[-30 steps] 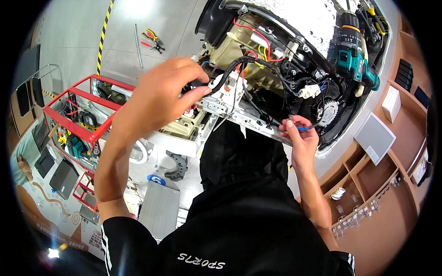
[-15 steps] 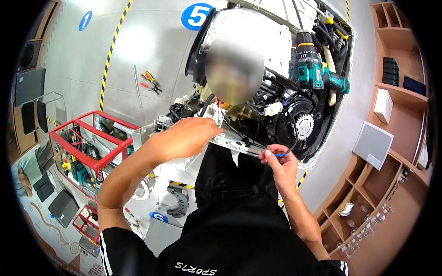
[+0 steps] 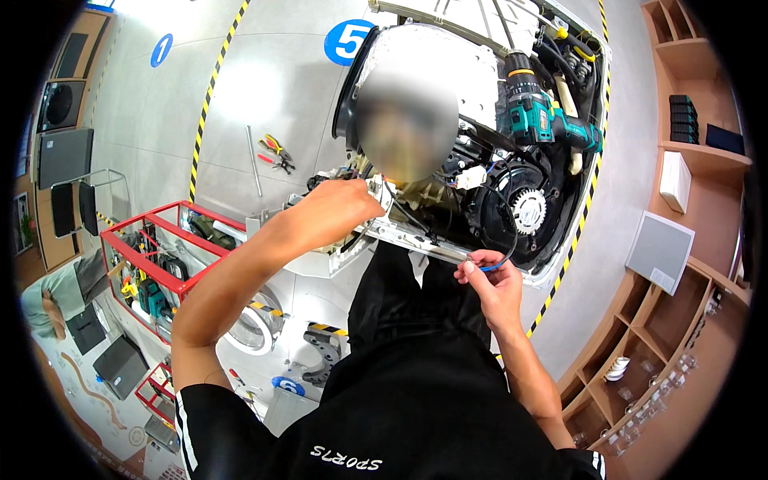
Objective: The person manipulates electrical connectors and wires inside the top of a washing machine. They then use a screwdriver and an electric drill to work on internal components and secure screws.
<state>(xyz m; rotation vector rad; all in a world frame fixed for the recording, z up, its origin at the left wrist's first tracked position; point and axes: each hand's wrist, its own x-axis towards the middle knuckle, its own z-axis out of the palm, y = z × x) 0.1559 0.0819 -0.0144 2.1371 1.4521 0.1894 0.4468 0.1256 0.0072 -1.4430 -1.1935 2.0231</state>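
In front of me is an opened appliance with a white frame (image 3: 428, 247), its dark inner parts and a white toothed wheel (image 3: 529, 211) exposed. My left hand (image 3: 340, 210) is over its near left corner, fingers bent down by a white plastic piece (image 3: 379, 194); the fingertips are partly hidden, and what they grip cannot be made out. Beyond the near edge of the frame, my right hand (image 3: 494, 286) pinches a thin cable, blue at the fingers. Its black length (image 3: 514, 226) loops up over the machine. A blurred patch hides the middle of the appliance.
A teal and black cordless drill (image 3: 540, 116) lies on the appliance's right side. Pliers (image 3: 277, 152) and a metal rod (image 3: 254, 162) are on the floor to the left. Nearer stands a red-framed tool cart (image 3: 152, 270), beside a white ring (image 3: 250, 330). Wooden shelves (image 3: 696, 172) line the right.
My left hand has shifted a little away from me, off the near frame edge toward the white plastic piece. My right hand keeps its pinch on the cable. The whole view has shifted slightly.
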